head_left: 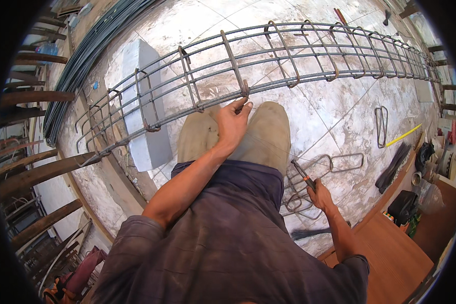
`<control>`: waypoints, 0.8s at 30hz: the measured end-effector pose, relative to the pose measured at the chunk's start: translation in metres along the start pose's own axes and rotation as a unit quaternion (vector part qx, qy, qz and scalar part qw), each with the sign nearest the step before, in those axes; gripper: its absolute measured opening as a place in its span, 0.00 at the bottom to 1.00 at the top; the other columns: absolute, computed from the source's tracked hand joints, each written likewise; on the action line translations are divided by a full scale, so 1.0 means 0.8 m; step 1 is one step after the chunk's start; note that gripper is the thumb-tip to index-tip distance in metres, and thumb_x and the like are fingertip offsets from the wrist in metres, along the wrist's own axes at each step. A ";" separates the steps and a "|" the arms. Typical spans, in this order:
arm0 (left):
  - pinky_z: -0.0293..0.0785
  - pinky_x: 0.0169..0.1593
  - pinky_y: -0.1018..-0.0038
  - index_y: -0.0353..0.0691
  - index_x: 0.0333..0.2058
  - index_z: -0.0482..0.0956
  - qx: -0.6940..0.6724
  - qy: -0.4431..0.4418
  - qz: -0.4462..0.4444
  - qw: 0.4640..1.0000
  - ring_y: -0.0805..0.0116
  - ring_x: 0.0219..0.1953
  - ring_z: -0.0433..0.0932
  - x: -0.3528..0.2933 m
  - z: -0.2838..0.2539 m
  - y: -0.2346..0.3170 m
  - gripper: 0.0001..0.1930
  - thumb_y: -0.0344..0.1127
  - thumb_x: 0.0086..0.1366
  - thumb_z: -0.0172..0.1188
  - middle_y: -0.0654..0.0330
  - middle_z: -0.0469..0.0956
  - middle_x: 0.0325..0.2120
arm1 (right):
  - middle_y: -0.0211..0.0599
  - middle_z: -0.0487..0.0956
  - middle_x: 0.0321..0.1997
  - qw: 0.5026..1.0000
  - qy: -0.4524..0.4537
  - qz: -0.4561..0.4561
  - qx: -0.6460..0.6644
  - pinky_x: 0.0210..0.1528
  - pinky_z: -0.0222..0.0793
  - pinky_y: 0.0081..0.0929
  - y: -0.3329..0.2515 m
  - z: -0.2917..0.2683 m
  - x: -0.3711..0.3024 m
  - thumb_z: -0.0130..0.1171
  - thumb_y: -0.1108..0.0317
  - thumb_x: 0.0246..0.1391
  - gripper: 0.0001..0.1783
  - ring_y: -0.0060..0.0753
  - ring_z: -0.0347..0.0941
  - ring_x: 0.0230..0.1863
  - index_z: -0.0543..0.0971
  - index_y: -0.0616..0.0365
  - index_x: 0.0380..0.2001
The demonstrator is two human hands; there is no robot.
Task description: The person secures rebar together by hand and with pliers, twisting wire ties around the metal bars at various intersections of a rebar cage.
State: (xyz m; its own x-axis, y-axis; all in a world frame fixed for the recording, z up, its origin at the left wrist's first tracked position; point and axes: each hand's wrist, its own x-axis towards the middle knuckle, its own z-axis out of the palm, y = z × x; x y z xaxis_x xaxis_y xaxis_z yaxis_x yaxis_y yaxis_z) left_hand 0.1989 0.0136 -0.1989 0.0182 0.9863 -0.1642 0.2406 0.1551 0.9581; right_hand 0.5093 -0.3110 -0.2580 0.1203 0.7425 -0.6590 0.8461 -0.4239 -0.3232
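Observation:
A long rebar cage [268, 86] of ribbed bars and square stirrups stretches across in front of my knees. My left hand [233, 121] is at its near lower bar, with thumb and forefinger pinched together just below a stirrup [232, 55]. Whatever lies between those fingertips is too small to make out. Lower down at my right side, my right hand [319, 195] is wrapped round the dark handles of pincers [303, 175] with an orange mark. Their head points up and left, apart from the cage. Several loose bent stirrups [332, 163] lie on the floor beside and beneath the pincers.
A pale block [154, 116] sits under the cage's left end. Long bundled bars [81, 66] lie beyond it. Rightward are a yellow strip [404, 135], dark wire bundles [393, 164] and a brown wooden board [390, 258]. Wooden poles [35, 175] line the left side.

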 end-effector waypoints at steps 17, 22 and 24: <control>0.76 0.39 0.67 0.30 0.54 0.82 -0.007 -0.028 0.031 0.999 0.65 0.34 0.83 -0.016 -0.026 -0.003 0.22 0.39 0.65 0.67 0.41 0.85 0.35 | 0.48 0.79 0.61 0.959 -0.013 -0.077 0.271 0.67 0.64 0.32 -0.322 -0.178 0.068 0.60 0.60 0.67 0.33 0.35 0.73 0.62 0.67 0.60 0.71; 0.76 0.40 0.67 0.29 0.54 0.81 -0.022 -0.053 0.012 0.998 0.61 0.34 0.84 -0.019 -0.034 0.004 0.24 0.39 0.64 0.68 0.39 0.84 0.36 | 0.48 0.76 0.67 0.963 0.033 -0.107 0.247 0.70 0.62 0.32 -0.323 -0.172 0.074 0.59 0.61 0.67 0.32 0.37 0.71 0.67 0.67 0.58 0.71; 0.76 0.40 0.67 0.29 0.54 0.81 -0.035 -0.063 0.002 0.997 0.61 0.34 0.84 -0.022 -0.039 0.007 0.24 0.39 0.64 0.68 0.40 0.84 0.36 | 0.49 0.74 0.69 0.963 0.011 -0.094 0.251 0.70 0.62 0.33 -0.336 -0.181 0.072 0.59 0.62 0.67 0.32 0.38 0.70 0.69 0.67 0.57 0.71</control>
State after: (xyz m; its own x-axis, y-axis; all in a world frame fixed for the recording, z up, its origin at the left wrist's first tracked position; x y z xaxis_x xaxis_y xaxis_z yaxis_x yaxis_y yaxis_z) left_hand 0.1701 -0.0013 -0.1832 0.1414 0.9725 -0.1852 0.1724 0.1600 0.9719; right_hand 0.3641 -0.0794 -0.1106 0.0053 0.8393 -0.5436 0.4974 -0.4738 -0.7267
